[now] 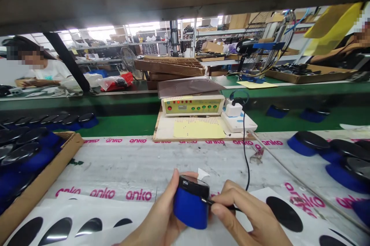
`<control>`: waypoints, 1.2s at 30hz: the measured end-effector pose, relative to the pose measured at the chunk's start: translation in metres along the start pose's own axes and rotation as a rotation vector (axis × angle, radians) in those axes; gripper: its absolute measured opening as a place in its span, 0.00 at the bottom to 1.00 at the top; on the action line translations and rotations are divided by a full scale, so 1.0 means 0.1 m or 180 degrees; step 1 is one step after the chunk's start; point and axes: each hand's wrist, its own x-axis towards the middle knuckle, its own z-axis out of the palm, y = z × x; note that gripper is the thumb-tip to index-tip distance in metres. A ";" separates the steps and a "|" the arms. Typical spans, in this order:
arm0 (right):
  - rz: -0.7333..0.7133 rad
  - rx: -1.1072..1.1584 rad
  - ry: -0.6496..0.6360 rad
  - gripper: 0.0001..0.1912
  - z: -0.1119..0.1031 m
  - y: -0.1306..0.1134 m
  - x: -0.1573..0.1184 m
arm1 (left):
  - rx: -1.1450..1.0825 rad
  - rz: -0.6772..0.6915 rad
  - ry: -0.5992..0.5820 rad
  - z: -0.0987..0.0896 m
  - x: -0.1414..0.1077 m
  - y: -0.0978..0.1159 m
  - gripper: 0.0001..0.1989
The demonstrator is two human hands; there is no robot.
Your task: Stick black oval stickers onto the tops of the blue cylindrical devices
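My left hand [166, 207] is wrapped around a small blue device [190, 207] with a glossy black top, tilted so its side faces me. Small white lettering shows on its black rim. Between the thumb and fingers of my right hand [245, 211] is a black cable plug [208, 201]. Its metal tip touches the device's side just below the black rim; whether it sits inside a socket I cannot tell. A black cable [246, 161] runs from the white power adapter [233, 109] down behind my right hand.
A cardboard box [66, 157] of similar blue devices stands left; more devices [309, 143] sit right. Sheets with black oval stickers [285, 213] lie near my hands. Behind are a control box [192, 105] and a green conveyor belt [130, 122]. A person [43, 64] sits far left.
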 end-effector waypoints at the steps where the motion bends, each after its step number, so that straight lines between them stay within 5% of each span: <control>1: -0.0013 0.0015 0.0009 0.06 0.00 0.00 0.00 | 0.0041 0.0013 0.0006 0.01 0.00 0.00 0.28; 6: -0.0079 0.0055 -0.0017 0.05 -0.01 -0.01 0.00 | 0.0943 0.0576 0.0131 -0.03 -0.05 -0.02 0.35; 15: -0.0286 -0.0585 0.0068 0.05 0.00 0.04 0.02 | 0.2652 0.1540 0.0218 -0.14 -0.03 0.00 0.31; 22: -0.0349 -0.0379 0.0127 0.03 0.05 0.14 -0.02 | 0.3189 0.2101 0.0077 -0.22 -0.01 -0.10 0.36; 27: -0.0064 -0.0319 -0.0462 0.10 0.11 0.26 0.01 | 0.4721 0.3702 0.0687 -0.24 0.06 -0.10 0.34; 31: -0.0018 -0.0129 -0.0579 0.09 0.15 0.28 0.01 | 0.5519 0.5285 0.0317 -0.22 0.01 -0.02 0.22; 36: -0.0276 -0.0169 -0.0503 0.07 0.19 0.31 -0.04 | 0.5795 0.5868 0.0106 -0.13 -0.10 0.05 0.10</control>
